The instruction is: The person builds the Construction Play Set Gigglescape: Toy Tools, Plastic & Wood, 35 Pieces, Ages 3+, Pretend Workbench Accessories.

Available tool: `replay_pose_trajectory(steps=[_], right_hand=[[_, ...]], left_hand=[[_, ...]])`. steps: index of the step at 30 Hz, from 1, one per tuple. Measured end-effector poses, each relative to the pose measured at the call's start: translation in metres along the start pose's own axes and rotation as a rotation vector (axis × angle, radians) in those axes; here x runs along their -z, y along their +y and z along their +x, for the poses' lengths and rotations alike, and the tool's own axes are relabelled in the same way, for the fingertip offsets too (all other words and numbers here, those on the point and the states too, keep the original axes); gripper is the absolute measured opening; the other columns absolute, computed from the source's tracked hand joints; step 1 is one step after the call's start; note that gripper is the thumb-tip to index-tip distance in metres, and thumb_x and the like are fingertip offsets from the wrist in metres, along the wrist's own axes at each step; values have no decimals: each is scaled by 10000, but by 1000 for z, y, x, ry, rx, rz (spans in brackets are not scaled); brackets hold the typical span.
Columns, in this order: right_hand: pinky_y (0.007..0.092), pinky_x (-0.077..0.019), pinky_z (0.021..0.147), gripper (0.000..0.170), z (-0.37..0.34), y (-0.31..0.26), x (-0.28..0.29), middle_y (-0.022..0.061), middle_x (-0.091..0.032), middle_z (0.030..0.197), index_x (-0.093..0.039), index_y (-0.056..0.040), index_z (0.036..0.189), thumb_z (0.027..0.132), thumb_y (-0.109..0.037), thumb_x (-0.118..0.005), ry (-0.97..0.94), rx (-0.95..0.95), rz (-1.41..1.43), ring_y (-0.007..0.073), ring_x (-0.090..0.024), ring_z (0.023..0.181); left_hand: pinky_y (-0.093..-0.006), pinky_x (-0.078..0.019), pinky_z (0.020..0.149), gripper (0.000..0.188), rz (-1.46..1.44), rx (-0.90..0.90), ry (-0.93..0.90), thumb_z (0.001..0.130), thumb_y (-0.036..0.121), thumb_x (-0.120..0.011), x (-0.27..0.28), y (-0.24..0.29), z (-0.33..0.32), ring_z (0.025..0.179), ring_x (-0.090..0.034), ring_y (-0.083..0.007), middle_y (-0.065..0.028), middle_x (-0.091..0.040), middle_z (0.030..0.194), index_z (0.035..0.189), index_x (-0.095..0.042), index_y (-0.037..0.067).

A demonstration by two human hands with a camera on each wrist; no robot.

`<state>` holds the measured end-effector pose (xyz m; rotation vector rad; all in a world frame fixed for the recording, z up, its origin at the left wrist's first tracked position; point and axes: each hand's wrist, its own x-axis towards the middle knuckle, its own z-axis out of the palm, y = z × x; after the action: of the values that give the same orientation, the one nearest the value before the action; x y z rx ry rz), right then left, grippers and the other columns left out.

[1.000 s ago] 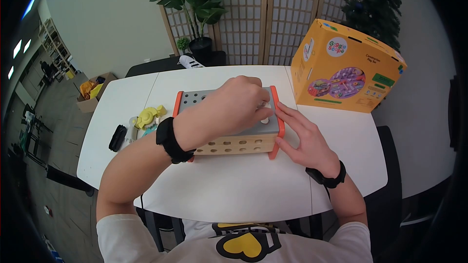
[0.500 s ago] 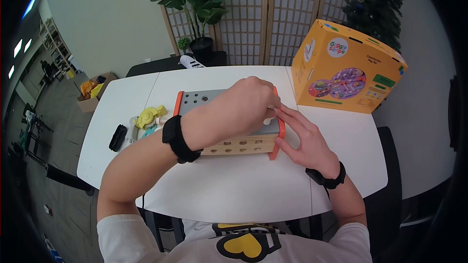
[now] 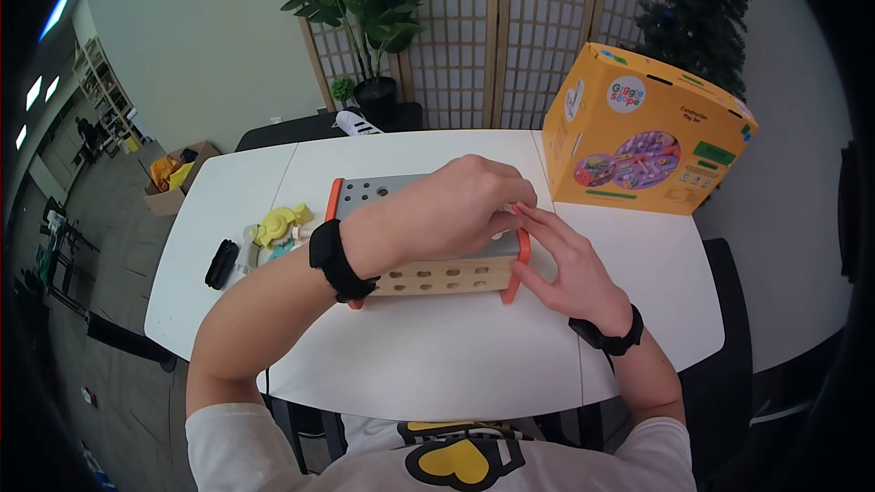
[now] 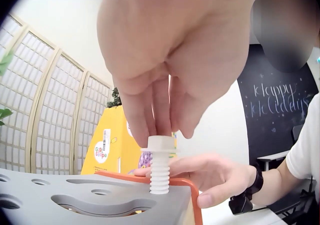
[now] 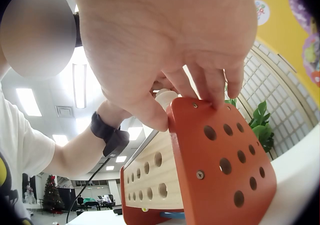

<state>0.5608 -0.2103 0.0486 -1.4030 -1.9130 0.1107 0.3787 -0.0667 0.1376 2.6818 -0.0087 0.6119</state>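
My left hand (image 3: 469,205) reaches over a toy workbench, its fingertips pinching the head of a white plastic bolt (image 4: 160,167). The bolt stands upright at the right end of the grey perforated top (image 4: 75,190), part of its thread showing above the surface. My right hand (image 3: 570,269) rests at the orange end panel (image 5: 225,160), fingers fairly straight along its upper edge and thumb against the front edge. Two rows of holes run along the workbench's wooden front (image 5: 150,175). In the head view, my left hand and forearm hide much of the grey top.
Left of the workbench on the white table (image 3: 437,346) lie yellow plastic parts (image 3: 280,225), a light grey piece (image 3: 247,251) and a black object (image 3: 221,264). A large yellow toy box (image 3: 652,132) stands at the back right. Behind are a potted plant (image 3: 374,91) and a lattice screen (image 3: 542,27).
My left hand has shifted slightly right and turned at the wrist, staying at the bolt. My right hand keeps its place on the end panel.
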Motion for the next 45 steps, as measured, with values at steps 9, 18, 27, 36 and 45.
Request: replay_pose_trajectory(steps=[9,18,27,36,45], right_hand=[[404,-527,1038,618,1,-2,0,183,-529,1479,-545,10,1431,857,-122,-734,10,1,-10,365,-616,1263],[399,-532,1031,602,1,-1,-4,181,-532,1476,-558,1,1420,857,-121,-734,19,-4,19,363,-623,1252],[392,-544,1010,532,5,-6,2,166,-568,1421,-603,12,1342,855,-150,-742,4,-4,-43,347,-642,1215],[392,-559,961,467,12,-11,8,146,-602,1358,-641,3,1274,861,-187,-747,-35,-38,-66,337,-663,1156],[406,-547,993,458,11,-5,7,147,-616,1348,-652,6,1256,857,-197,-754,-29,-28,-58,343,-659,1158]], left_hand=[[-412,-568,758,116,99,99,-117,840,12,-723,10,3,-1,815,-706,-338,-156,-702,850,952,-748,-5],[-424,-551,755,98,124,74,-34,883,82,-696,-1,1,-5,859,-681,-335,-148,-684,886,941,-705,4],[-422,-542,719,155,305,-32,-30,876,155,-741,-5,-6,-12,828,-661,-310,-132,-644,832,949,-711,21],[-421,-546,747,127,150,-18,-37,867,105,-733,3,7,-7,873,-670,-324,-152,-674,894,947,-723,6],[-420,-546,737,84,153,113,-129,849,63,-701,2,5,-3,815,-684,-356,-171,-699,876,818,-705,-15]])
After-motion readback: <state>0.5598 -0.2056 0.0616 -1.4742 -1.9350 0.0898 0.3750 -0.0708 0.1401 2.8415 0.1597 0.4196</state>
